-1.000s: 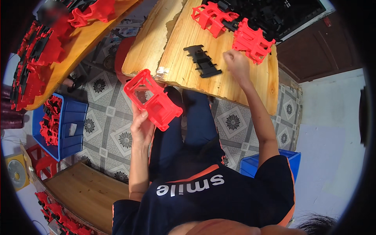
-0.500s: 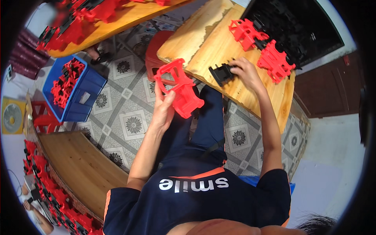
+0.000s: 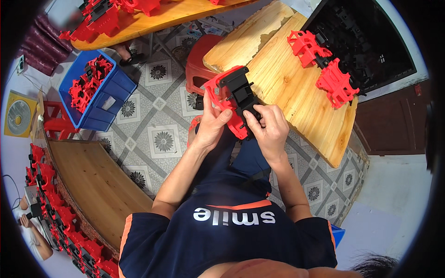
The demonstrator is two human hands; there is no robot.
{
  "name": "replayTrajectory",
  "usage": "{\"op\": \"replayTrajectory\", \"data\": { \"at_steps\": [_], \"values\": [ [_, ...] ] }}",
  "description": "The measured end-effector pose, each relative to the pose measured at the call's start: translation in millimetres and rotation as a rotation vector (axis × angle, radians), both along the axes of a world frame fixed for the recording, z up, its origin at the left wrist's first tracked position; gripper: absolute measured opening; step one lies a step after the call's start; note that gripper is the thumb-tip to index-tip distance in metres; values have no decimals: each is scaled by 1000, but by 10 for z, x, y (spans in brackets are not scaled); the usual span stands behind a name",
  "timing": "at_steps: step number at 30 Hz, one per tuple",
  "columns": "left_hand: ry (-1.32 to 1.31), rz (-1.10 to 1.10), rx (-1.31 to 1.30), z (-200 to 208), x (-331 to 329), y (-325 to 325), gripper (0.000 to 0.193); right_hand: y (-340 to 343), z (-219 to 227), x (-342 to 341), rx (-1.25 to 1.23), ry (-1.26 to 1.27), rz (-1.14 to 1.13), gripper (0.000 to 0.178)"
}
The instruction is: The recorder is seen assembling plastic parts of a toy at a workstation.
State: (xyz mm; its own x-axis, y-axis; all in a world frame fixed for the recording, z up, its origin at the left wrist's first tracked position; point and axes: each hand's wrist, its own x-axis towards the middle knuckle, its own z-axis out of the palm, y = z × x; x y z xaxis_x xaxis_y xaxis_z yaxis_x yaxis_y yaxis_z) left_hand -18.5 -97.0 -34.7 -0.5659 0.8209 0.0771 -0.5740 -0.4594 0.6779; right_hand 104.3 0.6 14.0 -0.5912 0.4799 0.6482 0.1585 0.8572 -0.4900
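Note:
My left hand (image 3: 214, 123) is closed round the left side of a red plastic frame (image 3: 214, 88), held up in front of my body at the near left edge of the wooden table. A black plastic part (image 3: 239, 88) lies against the frame's right side, partly covering it. With thumb and fingers, my right hand (image 3: 270, 126) grips the black part's lower end. The two pieces touch; whether they are locked together I cannot tell.
Two red frames (image 3: 336, 83) with black pieces stand on the wooden table (image 3: 278, 88), beside a large black bin (image 3: 366, 46) of black parts. At left are a blue crate (image 3: 109, 104) of red parts, a red stool (image 3: 201, 60) and a curved wooden board (image 3: 92, 180).
My right hand has lifted the black part off the table and brought it left onto the red frame. The left hand has turned the frame slightly.

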Motion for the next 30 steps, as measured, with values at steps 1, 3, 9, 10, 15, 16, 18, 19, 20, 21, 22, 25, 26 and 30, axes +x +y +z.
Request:
{"op": "replayTrajectory", "data": {
  "at_steps": [1, 3, 9, 10, 15, 16, 18, 19, 20, 21, 22, 25, 26, 30],
  "values": [
    [13, 12, -4, -12, 17, -13, 100, -14, -4, 2, 0, -9, -7, 30],
    [29, 26, -8, -3, 37, -27, 101, -37, -19, 4, 0, -16, -13, 30],
    [26, 20, -21, 16, 82, 14, 104, -19, -43, 45, 123, -23, 47, 28],
    [43, 6, -78, 46, 85, 40, 100, 60, -72, 58, 49, 6, 33, 28],
    [37, -110, -103, 226, 45, 54, 109, 452, 27, -345, -632, 244, 204, 44],
    [70, -122, -120, 230, 41, 65, 113, 491, 48, -366, -627, 244, 200, 44],
    [123, -65, -160, 227, -13, -32, 121, 433, 133, -529, -989, 40, 523, 49],
    [143, 43, -147, 241, 23, -81, 120, 384, 144, -557, -989, 27, 570, 49],
    [179, 96, -125, 215, 13, -71, 114, 366, 145, -545, -1014, 43, 515, 46],
    [220, 173, -117, 154, -10, -86, 109, 309, 122, -557, -1049, 50, 483, 44],
    [449, 262, -185, 82, -31, -43, 100, 258, 166, -537, -1040, 42, 469, 40],
    [677, 521, -257, -84, 55, 101, 61, 150, 39, -527, -983, 156, 490, 29],
    [620, 526, -259, 19, 96, 56, 53, 103, 81, -530, -929, 132, 482, 27],
    [554, 677, -229, 223, 28, -103, 54, 181, 132, -621, -907, 37, 732, 48]
  ]
}}
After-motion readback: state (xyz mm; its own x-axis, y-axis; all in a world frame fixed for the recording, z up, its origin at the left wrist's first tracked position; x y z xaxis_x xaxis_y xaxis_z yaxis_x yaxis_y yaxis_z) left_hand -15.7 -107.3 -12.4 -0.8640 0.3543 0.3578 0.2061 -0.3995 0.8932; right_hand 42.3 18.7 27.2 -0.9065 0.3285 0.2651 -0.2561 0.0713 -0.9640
